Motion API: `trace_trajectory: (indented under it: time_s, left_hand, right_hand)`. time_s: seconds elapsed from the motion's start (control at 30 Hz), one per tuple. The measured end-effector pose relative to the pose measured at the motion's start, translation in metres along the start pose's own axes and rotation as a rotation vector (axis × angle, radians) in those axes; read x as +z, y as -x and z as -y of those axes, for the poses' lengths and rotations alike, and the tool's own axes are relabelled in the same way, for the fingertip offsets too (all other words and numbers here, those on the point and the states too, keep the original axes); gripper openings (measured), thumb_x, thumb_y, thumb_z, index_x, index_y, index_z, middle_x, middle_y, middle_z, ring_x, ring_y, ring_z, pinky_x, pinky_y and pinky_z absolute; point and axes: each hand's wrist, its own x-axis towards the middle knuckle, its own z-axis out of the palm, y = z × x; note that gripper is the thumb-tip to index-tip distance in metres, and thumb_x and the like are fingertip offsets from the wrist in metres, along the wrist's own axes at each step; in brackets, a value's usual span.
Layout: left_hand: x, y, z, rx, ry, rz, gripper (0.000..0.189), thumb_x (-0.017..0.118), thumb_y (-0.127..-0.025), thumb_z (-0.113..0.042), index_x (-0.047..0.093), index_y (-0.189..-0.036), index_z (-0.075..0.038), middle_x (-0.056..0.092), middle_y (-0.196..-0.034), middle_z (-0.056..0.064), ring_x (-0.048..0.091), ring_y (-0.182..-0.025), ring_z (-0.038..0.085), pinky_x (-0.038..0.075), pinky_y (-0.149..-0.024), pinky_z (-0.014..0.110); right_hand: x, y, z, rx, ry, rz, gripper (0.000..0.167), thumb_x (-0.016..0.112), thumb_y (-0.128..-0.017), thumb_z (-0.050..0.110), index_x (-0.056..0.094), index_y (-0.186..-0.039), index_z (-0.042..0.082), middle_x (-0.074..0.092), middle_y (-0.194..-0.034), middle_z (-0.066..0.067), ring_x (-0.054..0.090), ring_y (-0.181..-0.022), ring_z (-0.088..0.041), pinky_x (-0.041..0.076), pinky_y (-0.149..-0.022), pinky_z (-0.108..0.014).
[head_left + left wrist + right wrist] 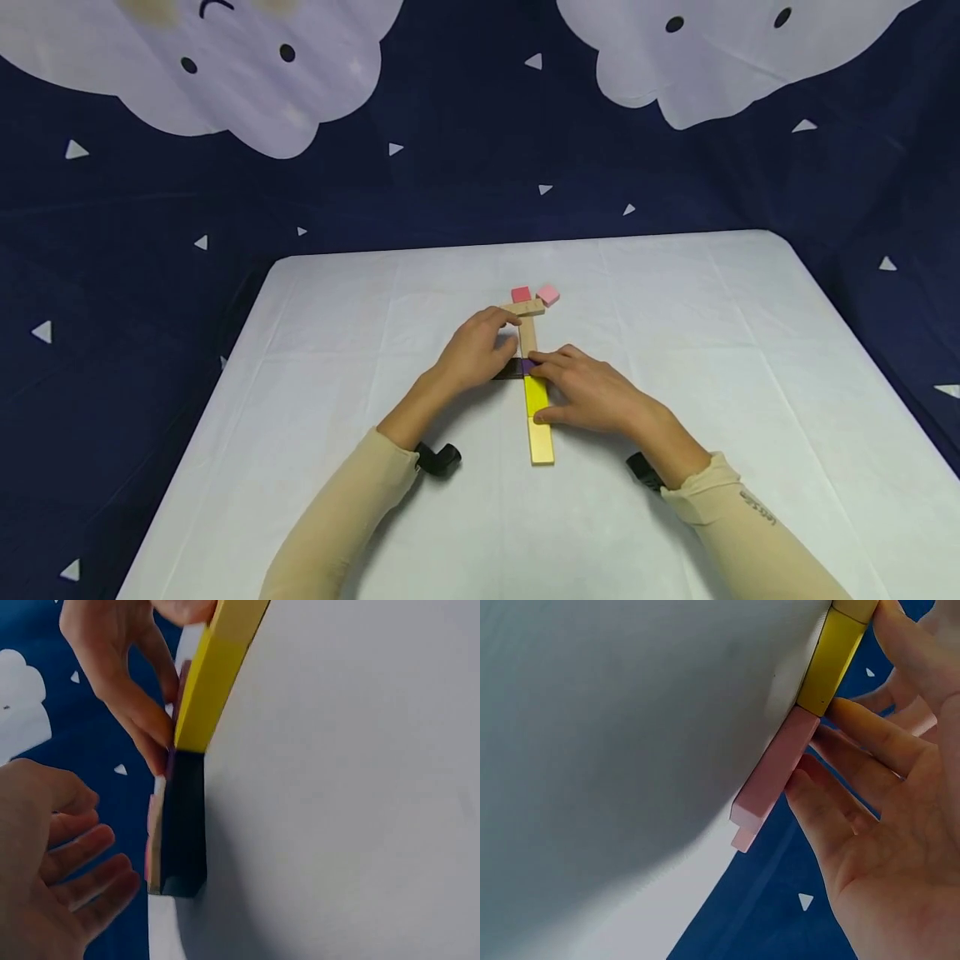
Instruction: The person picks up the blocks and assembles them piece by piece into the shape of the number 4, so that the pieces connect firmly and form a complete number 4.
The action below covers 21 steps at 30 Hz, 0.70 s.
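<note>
Toy blocks lie joined on the table. A pale yellow block (542,443) and a bright yellow block (536,394) form the near stem, with a purple block (528,367) beyond them. A dark block (510,368) juts left; a pink block (780,769) juts right, hidden under the hand in the head view. Farther off are an upright-running wooden block (527,335) and a crosswise wooden block (525,308). My right hand (592,392) rests extended fingers on the purple and pink blocks, thumb near the yellow seam. My left hand (472,350) hovers near the dark block, fingers loose, holding nothing.
A red cube (521,294) and a pink cube (548,295) sit just past the crosswise wooden block. The white-covered table (315,500) ends at a dark blue cloth (465,200) with clouds and triangles. Black wrist devices show below both hands.
</note>
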Motion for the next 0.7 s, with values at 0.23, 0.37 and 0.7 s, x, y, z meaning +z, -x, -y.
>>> trace_trajectory:
  time_s: [0.23,0.37,0.7]
  left_hand:
    - [0.0,-0.017,0.006,0.029,-0.033,0.007,0.033,0.056,-0.095,-0.024,0.061,-0.124,-0.01,0.059,-0.123,0.002,0.052,-0.114,0.017,0.042,-0.097,0.032]
    - [0.001,-0.031,0.004,0.034,-0.072,0.022,0.036,0.055,-0.094,-0.023,0.06,-0.127,-0.008,0.057,-0.125,0.004,0.052,-0.116,0.018,0.042,-0.097,0.032]
    - [0.006,-0.063,-0.002,0.029,-0.192,0.068,0.037,0.052,-0.095,-0.023,0.059,-0.128,-0.009,0.058,-0.122,0.005,0.052,-0.113,0.02,0.043,-0.095,0.032]
  right_hand:
    - [0.001,-0.002,0.0,0.002,0.013,0.011,0.068,0.072,-0.08,0.054,0.059,-0.132,0.012,0.041,-0.148,-0.001,0.041,-0.122,-0.016,0.047,-0.091,-0.04]
    - [0.0,-0.002,0.0,0.005,0.022,0.014,0.069,0.072,-0.08,0.053,0.059,-0.132,0.011,0.041,-0.147,-0.001,0.041,-0.123,-0.017,0.047,-0.09,-0.041]
    - [-0.003,-0.001,0.004,0.0,0.002,0.014,0.068,0.072,-0.081,0.051,0.059,-0.132,0.01,0.043,-0.146,-0.003,0.042,-0.122,-0.018,0.046,-0.091,-0.041]
